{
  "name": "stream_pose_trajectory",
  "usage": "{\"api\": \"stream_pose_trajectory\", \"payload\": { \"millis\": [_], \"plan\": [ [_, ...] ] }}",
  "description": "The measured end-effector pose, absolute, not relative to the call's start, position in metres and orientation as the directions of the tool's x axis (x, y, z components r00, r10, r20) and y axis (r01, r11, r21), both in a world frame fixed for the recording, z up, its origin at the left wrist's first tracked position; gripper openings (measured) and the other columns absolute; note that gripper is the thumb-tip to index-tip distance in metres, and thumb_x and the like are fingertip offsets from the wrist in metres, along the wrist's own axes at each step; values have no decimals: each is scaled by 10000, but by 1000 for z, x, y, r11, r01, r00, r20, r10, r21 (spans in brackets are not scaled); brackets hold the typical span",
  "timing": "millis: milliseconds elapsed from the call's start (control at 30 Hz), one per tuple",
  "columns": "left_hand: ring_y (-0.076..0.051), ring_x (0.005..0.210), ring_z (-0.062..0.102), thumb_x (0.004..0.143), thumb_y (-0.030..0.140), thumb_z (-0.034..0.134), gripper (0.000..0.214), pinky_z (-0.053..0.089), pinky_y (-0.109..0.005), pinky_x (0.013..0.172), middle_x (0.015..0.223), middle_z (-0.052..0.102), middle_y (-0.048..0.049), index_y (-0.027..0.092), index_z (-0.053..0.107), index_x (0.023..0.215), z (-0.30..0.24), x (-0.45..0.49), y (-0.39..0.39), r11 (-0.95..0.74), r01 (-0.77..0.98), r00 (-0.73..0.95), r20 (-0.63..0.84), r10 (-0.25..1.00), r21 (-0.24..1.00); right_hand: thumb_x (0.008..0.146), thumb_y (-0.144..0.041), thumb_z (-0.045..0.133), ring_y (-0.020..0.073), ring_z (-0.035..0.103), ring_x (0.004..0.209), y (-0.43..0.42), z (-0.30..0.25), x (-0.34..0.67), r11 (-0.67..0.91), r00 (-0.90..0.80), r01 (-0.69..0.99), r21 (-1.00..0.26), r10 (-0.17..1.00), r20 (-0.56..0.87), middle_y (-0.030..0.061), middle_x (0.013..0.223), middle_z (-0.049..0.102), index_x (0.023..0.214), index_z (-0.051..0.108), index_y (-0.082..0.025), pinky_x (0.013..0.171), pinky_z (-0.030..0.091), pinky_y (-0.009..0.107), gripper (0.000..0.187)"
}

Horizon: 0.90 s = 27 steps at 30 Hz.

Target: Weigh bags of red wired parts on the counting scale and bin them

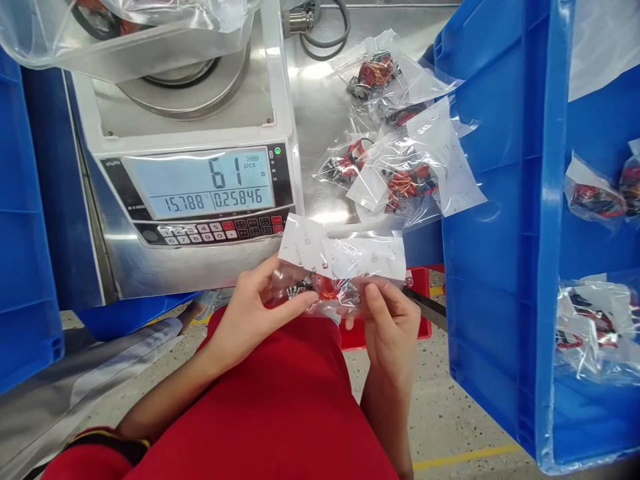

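Observation:
Between my two hands, just off the bench's front edge, is a clear plastic bag [327, 287] with an orange part, small screws and a white printed paper in it. My left hand [265, 303] pinches the bag's left end, thumb lying across the front. Its right end is gripped by my right hand [393, 313], with the thumb on top. Several similar bags [407, 183] with orange and black parts and white papers lie on the metal bench beyond my right hand.
A counting scale [200, 193] reading 61 pcs stands at the left, bearing a clear plastic tub [165, 50]. The tall blue crate [495, 200] at the right contains more bags [595, 320]. Another blue crate [23, 220] stands at far left. A grey cable [327, 47] lies behind.

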<state>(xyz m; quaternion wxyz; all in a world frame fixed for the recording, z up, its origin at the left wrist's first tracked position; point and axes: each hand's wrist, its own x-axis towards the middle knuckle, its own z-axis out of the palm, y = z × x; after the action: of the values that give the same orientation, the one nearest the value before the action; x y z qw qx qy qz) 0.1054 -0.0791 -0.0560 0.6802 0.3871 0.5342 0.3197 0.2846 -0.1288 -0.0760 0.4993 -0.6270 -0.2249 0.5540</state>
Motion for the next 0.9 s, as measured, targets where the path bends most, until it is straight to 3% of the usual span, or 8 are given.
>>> {"api": "stream_pose_trajectory", "payload": {
  "millis": [100, 233, 433, 600, 900],
  "plan": [
    [-175, 879, 745, 807, 247, 802, 194, 597, -199, 757, 890, 772, 4, 196, 725, 977, -56, 105, -81, 496, -57, 240, -470, 849, 867, 880, -441, 752, 121, 629, 453, -132, -76, 285, -416, 282, -250, -875, 833, -476, 0, 732, 766, 873, 820, -271, 398, 532, 245, 183],
    [-202, 966, 745, 824, 272, 800, 254, 608, -235, 820, 1018, 779, -22, 199, 710, 1049, -57, 103, -86, 498, -31, 282, -471, 836, 866, 884, -491, 733, 108, 577, 403, -133, -77, 287, -423, 276, -235, -875, 834, -477, -7, 681, 741, 845, 805, -246, 418, 538, 265, 258],
    [-275, 1105, 720, 760, 298, 862, 628, 611, -364, 964, 1265, 719, -75, 218, 561, 1305, -55, 104, -93, 526, -39, 239, -503, 830, 850, 886, -507, 721, 126, 609, 464, -138, -77, 288, -462, 283, -185, -868, 820, -497, 27, 791, 776, 872, 801, -226, 481, 540, 296, 293],
    [-261, 1059, 734, 761, 285, 863, 598, 613, -364, 970, 1151, 751, -48, 219, 582, 1284, -52, 104, -92, 499, -52, 212, -479, 852, 865, 902, -501, 707, 129, 621, 449, -140, -77, 285, -461, 257, -197, -865, 827, -500, 11, 762, 765, 885, 804, -231, 487, 539, 298, 287],
    [-221, 1089, 717, 775, 231, 859, 531, 622, -307, 931, 1153, 737, -22, 242, 599, 1238, -58, 103, -95, 448, -146, 179, -422, 889, 882, 913, -510, 693, 132, 621, 451, -139, -74, 283, -447, 240, -237, -862, 833, -498, -14, 647, 724, 877, 798, -240, 507, 544, 292, 291]
  ]
}}
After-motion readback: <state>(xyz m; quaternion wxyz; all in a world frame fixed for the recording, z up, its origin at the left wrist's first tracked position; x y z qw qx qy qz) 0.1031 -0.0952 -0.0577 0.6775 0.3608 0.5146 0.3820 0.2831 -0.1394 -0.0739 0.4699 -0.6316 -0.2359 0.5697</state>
